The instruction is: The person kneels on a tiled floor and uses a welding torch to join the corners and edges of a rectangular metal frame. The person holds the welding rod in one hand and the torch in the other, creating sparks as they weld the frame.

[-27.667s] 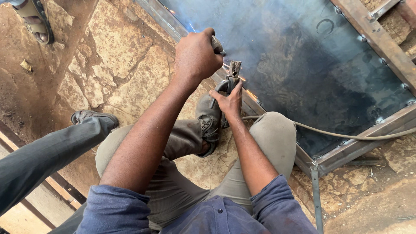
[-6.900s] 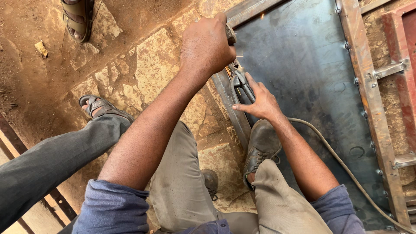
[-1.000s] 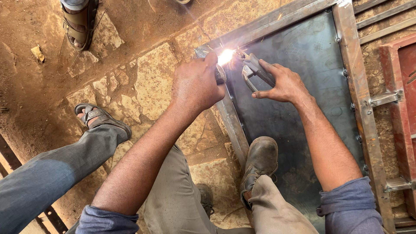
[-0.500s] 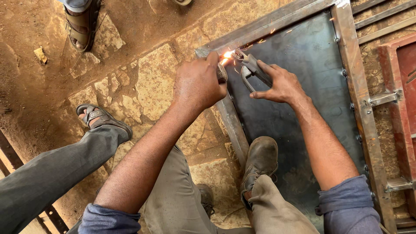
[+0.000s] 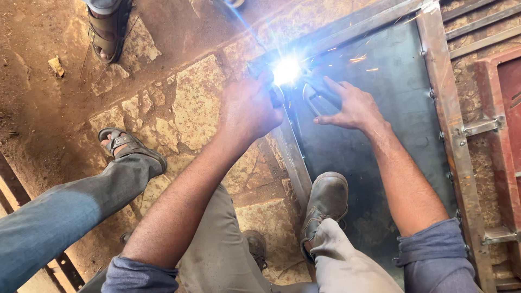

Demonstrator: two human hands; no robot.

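A weld is being struck at the metal frame (image 5: 296,163) corner, left hand (image 5: 249,108) fisted on something unclear, right hand (image 5: 350,106) gripping the electrode holder (image 5: 317,97); steadiness is needed next.

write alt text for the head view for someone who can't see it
A bright welding arc flares at the top edge of a dark metal panel lying on stone paving. The left hand is closed beside the arc, and the right hand grips a tool on the panel. A brown shoe rests on the panel frame, and another person's sandalled foot stands at left.
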